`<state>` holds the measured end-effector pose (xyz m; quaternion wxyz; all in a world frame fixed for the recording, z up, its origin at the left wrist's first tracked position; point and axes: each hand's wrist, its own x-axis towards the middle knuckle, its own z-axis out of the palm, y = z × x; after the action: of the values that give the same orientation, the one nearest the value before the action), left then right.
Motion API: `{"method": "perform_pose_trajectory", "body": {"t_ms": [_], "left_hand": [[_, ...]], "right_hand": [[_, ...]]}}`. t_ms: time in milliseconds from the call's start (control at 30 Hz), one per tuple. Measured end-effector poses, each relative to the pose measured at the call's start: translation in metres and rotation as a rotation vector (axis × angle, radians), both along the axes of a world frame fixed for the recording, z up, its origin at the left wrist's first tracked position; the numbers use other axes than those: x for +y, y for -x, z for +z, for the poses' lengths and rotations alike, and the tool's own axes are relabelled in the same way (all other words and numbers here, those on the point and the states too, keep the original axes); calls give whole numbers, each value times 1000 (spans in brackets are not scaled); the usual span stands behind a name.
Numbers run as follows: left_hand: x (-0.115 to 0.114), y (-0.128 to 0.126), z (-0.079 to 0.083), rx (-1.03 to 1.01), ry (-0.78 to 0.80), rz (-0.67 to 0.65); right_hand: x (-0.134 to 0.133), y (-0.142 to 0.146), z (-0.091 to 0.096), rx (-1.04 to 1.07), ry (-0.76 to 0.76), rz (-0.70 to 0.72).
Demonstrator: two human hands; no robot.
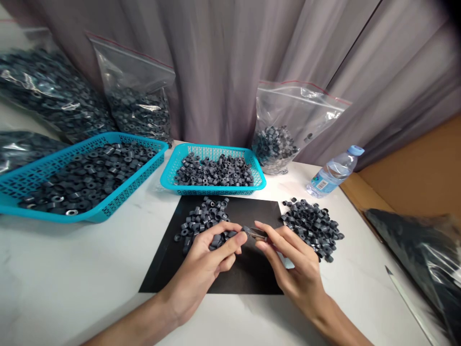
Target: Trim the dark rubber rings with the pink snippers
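Observation:
Between thumb and fingers, my left hand pinches a small dark grey ring-shaped part. My right hand grips a slim metal tool that looks like tweezers, its tip at the grey part. Both hands are above a black mat. A loose pile of grey parts lies on the mat, partly hidden behind my left hand. Another pile of grey parts sits beyond my right hand, mostly off the mat's right edge.
Behind the mat stands a blue basket of grey parts; a larger blue basket is at left. Zip bags of parts line the curtain, including one bag right of centre. A water bottle and a white stick-like tool are at right.

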<state>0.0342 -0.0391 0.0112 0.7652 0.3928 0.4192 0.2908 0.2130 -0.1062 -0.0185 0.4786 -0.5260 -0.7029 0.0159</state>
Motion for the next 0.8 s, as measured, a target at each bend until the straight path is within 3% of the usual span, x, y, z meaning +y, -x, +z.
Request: {"method": "perform_pose_trajectory", "body": {"t_ms": [400, 800], "left_hand": [[1, 0, 2, -6, -27, -22], [2, 0, 1, -17, -51, -50]], "right_hand": [[2, -1, 1, -168, -93, -60], [3, -3, -3, -178, -69, -57]]}}
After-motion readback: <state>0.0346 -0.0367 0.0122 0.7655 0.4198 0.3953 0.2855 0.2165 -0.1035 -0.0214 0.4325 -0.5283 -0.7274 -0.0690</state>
